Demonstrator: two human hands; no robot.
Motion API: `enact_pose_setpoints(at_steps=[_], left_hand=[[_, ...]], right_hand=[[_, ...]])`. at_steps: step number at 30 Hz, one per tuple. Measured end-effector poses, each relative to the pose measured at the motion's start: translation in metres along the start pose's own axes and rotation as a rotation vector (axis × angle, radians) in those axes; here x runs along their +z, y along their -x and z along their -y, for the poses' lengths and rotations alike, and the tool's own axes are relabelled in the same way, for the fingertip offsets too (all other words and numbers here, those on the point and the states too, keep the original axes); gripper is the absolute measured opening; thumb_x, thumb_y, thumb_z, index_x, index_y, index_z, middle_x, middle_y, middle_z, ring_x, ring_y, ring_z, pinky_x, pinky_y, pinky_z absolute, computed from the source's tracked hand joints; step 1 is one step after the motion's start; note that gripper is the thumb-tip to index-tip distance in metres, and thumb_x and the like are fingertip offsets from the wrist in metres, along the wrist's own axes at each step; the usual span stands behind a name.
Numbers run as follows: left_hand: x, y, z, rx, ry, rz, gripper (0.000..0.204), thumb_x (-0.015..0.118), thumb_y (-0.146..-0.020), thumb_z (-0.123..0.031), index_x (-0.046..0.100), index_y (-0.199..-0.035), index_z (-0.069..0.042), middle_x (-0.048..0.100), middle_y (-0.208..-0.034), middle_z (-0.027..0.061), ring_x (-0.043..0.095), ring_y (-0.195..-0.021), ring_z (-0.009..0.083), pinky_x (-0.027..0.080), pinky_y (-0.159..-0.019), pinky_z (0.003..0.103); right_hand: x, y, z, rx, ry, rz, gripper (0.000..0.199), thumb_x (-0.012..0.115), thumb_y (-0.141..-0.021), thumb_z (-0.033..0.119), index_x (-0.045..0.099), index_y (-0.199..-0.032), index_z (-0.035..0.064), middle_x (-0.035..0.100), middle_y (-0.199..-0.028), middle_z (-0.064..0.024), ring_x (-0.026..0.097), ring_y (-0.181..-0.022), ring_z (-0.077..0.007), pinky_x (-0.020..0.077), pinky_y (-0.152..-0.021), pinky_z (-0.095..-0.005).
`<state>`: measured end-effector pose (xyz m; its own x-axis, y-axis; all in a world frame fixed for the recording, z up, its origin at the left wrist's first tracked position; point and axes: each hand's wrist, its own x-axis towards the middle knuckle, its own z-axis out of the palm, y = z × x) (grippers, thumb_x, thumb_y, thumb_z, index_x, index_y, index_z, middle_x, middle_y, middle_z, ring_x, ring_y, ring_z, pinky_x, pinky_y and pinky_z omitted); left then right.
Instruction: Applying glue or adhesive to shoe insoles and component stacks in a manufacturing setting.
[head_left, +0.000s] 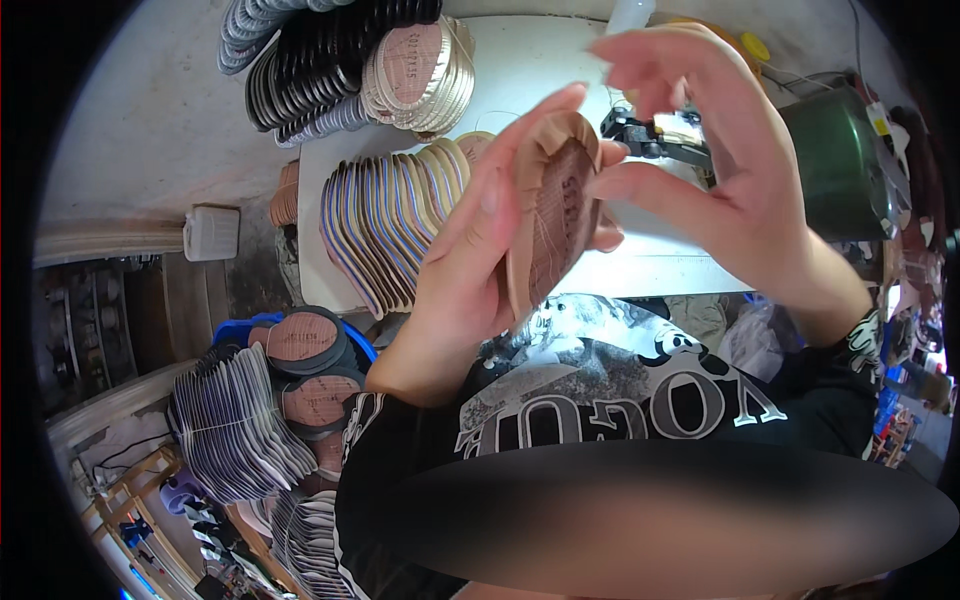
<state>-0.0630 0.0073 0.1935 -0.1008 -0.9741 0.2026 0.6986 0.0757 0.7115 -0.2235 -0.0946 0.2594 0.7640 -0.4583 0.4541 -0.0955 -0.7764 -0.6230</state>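
Observation:
My left hand (468, 240) holds an insole (562, 215) upright over the table, thumb along one side and fingertips showing past the other. Tan material wraps over the insole's rim, gathered into folds at the upper end. Its brown, printed underside faces right. My right hand (735, 150) is raised beside it, thumb and fingers spread apart. The right thumb tip reaches the insole's right edge; whether it touches I cannot tell. The upper fingers are blurred. Behind the hands, a black metal machine part (655, 135) is partly hidden.
On the white table (660, 272) a row of insoles (385, 225) leans at left. Black and beige stacks (420, 75) stand at the far left. A dark green rounded housing (840, 165) is at right. Bundled insoles (240, 420) lie by a blue tub (232, 330) at lower left.

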Motion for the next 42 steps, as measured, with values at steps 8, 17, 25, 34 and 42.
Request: enact_pose_setpoints(at_steps=[8, 17, 25, 34, 42], left_hand=[[-0.010, -0.001, 0.004, -0.268, 0.350, -0.011, 0.069, 0.030, -0.099, -0.055, 0.030, -0.143, -0.001, 0.050, -0.128, 0.0223, 0.056, -0.115, 0.0363, 0.055, -0.086, 0.049], [-0.039, -0.006, 0.008, -0.293, 0.603, 0.063, 0.065, 0.027, -0.100, -0.053, 0.029, -0.144, -0.006, 0.049, -0.128, 0.0244, 0.055, -0.114, 0.0403, 0.054, -0.084, 0.058], [-0.066, -0.007, 0.009, -0.164, 0.545, -0.142, 0.064, 0.025, -0.100, -0.054, 0.029, -0.142, -0.006, 0.048, -0.124, 0.0247, 0.056, -0.110, 0.0409, 0.054, -0.082, 0.060], [-0.084, -0.009, 0.008, -0.134, 0.581, -0.239, 0.064, 0.029, -0.100, -0.052, 0.024, -0.145, -0.007, 0.047, -0.125, 0.0246, 0.056, -0.110, 0.0399, 0.054, -0.080, 0.064], [-0.096, -0.009, 0.005, -0.110, 0.507, -0.304, 0.065, 0.030, -0.099, -0.054, 0.028, -0.144, -0.007, 0.050, -0.122, 0.0229, 0.057, -0.108, 0.0387, 0.055, -0.080, 0.061]], right_hand=[[-0.007, -0.035, 0.000, -0.238, 0.438, 0.205, 0.010, 0.066, -0.082, 0.010, 0.068, -0.089, 0.0036, 0.063, -0.085, -0.0075, 0.060, -0.080, -0.0267, 0.0464, -0.074, -0.0369], [-0.049, -0.070, -0.041, 0.401, 0.331, 0.338, 0.024, 0.058, -0.090, 0.021, 0.066, -0.096, -0.0010, 0.066, -0.078, -0.0135, 0.065, -0.072, -0.0226, 0.0515, -0.067, -0.0348], [-0.084, -0.094, -0.185, 1.124, 0.954, 0.779, 0.052, 0.070, -0.081, 0.041, 0.067, -0.095, -0.0089, 0.069, -0.084, -0.0230, 0.070, -0.081, -0.0265, 0.0542, -0.069, -0.0343], [-0.094, -0.097, -0.379, 0.950, 0.776, 0.195, 0.069, 0.082, -0.062, 0.045, 0.068, -0.104, -0.0079, 0.067, -0.105, -0.0249, 0.066, -0.096, -0.0335, 0.0505, -0.086, -0.0387], [-0.072, -0.103, -0.368, 0.880, 0.692, 0.133, 0.079, 0.083, -0.061, 0.044, 0.058, -0.117, -0.0044, 0.065, -0.109, -0.0194, 0.063, -0.105, -0.0300, 0.0478, -0.091, -0.0356]])
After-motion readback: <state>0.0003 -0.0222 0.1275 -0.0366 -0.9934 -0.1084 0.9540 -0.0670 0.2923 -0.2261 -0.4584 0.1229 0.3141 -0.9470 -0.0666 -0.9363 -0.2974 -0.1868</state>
